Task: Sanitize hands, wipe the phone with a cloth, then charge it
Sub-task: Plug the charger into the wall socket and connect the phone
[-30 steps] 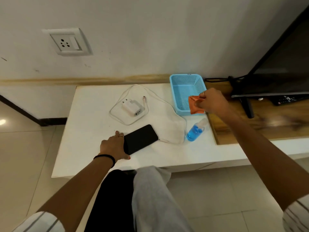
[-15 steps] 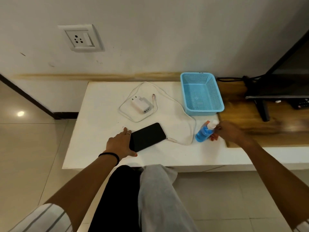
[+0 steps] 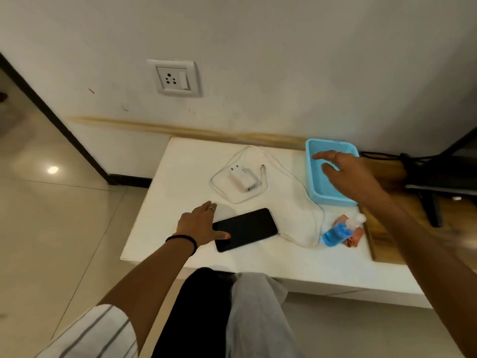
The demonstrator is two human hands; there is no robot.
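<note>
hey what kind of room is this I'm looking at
Probably a living room at home. A TV on a stand sits at the right on a low white table against the wall, a wall socket is above it, and the floor is glossy tile.

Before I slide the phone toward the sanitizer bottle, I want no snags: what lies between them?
In the head view, the white charging cable loops across the table between the phone and the sanitizer bottle; nothing else lies there.
</note>
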